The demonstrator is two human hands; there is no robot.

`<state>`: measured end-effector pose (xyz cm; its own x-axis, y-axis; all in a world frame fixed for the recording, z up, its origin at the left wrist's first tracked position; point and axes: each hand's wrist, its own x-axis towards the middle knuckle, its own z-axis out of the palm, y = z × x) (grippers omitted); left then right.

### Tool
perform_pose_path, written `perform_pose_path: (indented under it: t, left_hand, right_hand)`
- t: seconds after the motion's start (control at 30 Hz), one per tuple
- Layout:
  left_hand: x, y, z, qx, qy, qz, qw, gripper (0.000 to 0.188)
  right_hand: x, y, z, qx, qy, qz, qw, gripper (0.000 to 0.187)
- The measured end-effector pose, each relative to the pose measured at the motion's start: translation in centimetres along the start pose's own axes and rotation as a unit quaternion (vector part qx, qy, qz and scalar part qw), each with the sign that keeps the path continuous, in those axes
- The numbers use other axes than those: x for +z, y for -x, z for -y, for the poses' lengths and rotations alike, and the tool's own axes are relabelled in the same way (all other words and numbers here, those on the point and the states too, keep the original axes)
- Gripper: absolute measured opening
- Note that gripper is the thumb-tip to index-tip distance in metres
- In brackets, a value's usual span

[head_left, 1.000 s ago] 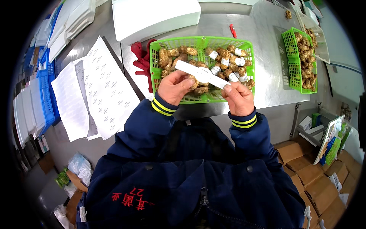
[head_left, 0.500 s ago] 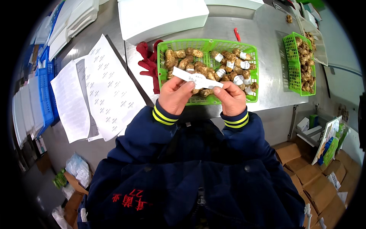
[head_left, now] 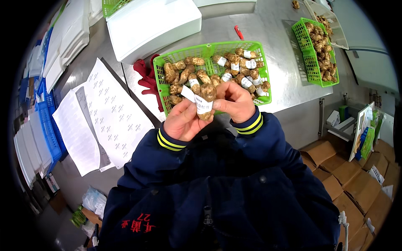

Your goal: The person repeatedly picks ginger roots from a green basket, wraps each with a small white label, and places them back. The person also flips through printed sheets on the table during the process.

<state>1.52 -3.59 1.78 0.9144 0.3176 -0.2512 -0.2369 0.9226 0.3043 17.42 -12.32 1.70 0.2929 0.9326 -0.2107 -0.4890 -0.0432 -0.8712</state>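
Observation:
Above the near edge of a green basket (head_left: 261, 71), both my hands hold a thick brown mushroom (head_left: 208, 92) with its cap pointing away from me. A white paper label (head_left: 204, 105) crosses its stem, and one end sticks out free to the left. My left hand (head_left: 181, 122) grips the stem from the left, its thumb at the label. From the other side, my right hand (head_left: 235, 102) has its thumb against the stem by the label, its fingers partly hidden behind the mushroom. The basket holds unlabelled mushrooms (head_left: 170, 73) on the left and several banded mushrooms (head_left: 250, 64) on the right.
Printed label sheets (head_left: 117, 111) lie on the left of the metal table. A dark red glove (head_left: 146, 77) touches the basket. Behind stand a white foam box (head_left: 155, 27) and a red pen (head_left: 238, 32). Another green basket (head_left: 312, 62) of mushrooms stands at the right edge.
The label was stretched between both hands over the basket; now it lies across a mushroom's stem held between them. The view has shifted slightly.

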Motion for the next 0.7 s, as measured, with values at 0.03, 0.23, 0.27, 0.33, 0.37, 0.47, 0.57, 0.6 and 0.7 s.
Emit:
perform_pose_path:
  t: [0.03,0.23,0.27,0.33,0.37,0.47,0.57,0.6,0.7]
  left_hand:
    - [0.3,0.0,0.1,-0.005,-0.010,0.002,1.000,0.037]
    - [0.7,-0.5,0.0,-0.072,-0.018,0.050,0.996,0.058]
    - [1.0,-0.6,-0.1,-0.090,-0.023,0.067,0.993,0.061]
    - [0.5,-0.9,0.2,-0.119,-0.021,0.077,0.990,0.060]
    - [0.2,-1.0,0.4,-0.117,-0.019,0.087,0.989,0.058]
    - [0.7,-1.1,0.6,-0.058,-0.024,0.041,0.997,0.046]
    - [0.8,-2.3,0.6,0.054,-0.043,-0.017,0.998,0.028]
    - [1.5,-2.7,0.8,0.095,-0.072,-0.075,0.990,0.026]
    - [0.7,-3.6,1.6,0.172,-0.107,-0.166,0.965,0.023]
  right_hand:
    - [-0.5,-0.2,-0.3,0.011,-0.021,0.017,1.000,0.027]
    - [-1.2,-0.6,0.0,0.073,-0.111,0.135,0.982,0.053]
    - [-1.5,-0.7,-0.4,0.086,-0.124,0.155,0.976,0.056]
    - [-1.9,-0.7,-0.5,0.147,-0.152,0.184,0.960,0.058]
    - [-2.1,-0.8,-1.0,0.151,-0.172,0.187,0.955,0.057]
    - [-1.1,-0.6,-0.5,0.164,-0.201,0.124,0.958,0.046]
    - [-1.5,-0.5,-1.8,0.012,-0.079,-0.039,0.996,0.027]
    - [-1.7,-0.1,-1.8,-0.062,0.053,-0.069,0.994,0.029]
    - [0.7,0.4,-1.3,-0.203,0.308,-0.133,0.920,0.040]
